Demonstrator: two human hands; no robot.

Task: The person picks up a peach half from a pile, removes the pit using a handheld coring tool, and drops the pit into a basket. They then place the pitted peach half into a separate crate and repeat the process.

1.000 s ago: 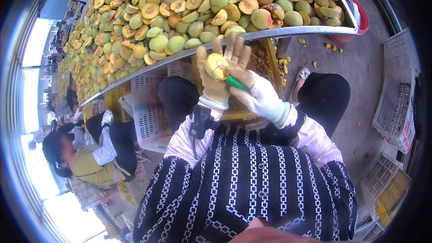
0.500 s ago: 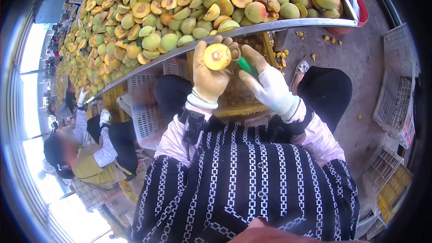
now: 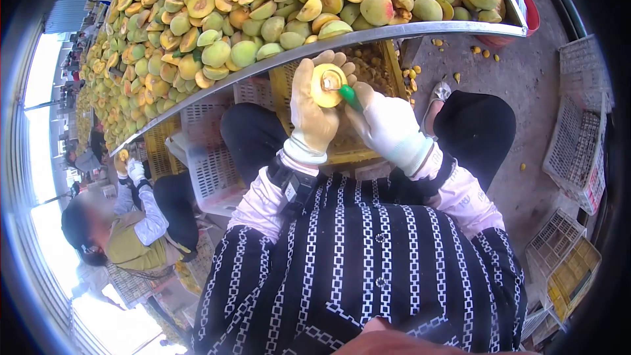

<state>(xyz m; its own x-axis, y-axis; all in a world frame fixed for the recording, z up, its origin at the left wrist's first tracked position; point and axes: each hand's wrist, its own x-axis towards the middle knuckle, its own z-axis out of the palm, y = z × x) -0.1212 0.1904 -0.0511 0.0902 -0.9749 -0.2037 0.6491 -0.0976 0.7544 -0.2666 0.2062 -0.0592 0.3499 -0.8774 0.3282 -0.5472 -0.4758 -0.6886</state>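
- Left hand, upper centre of the frame, grips a halved fruit, cut face showing.
- Right hand, just right, grips a green-handled tool against that face.
- Fruit-heaped counter spans the top.

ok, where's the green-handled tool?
Head view, just above centre: the tool is in the right hand, its tip at the cut fruit in the left hand.

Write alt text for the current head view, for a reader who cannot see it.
A gloved left hand holds a halved fruit while the gloved right hand holds a green-handled tool at its cut face. Beyond, a metal-rimmed table bears heaped fruit.
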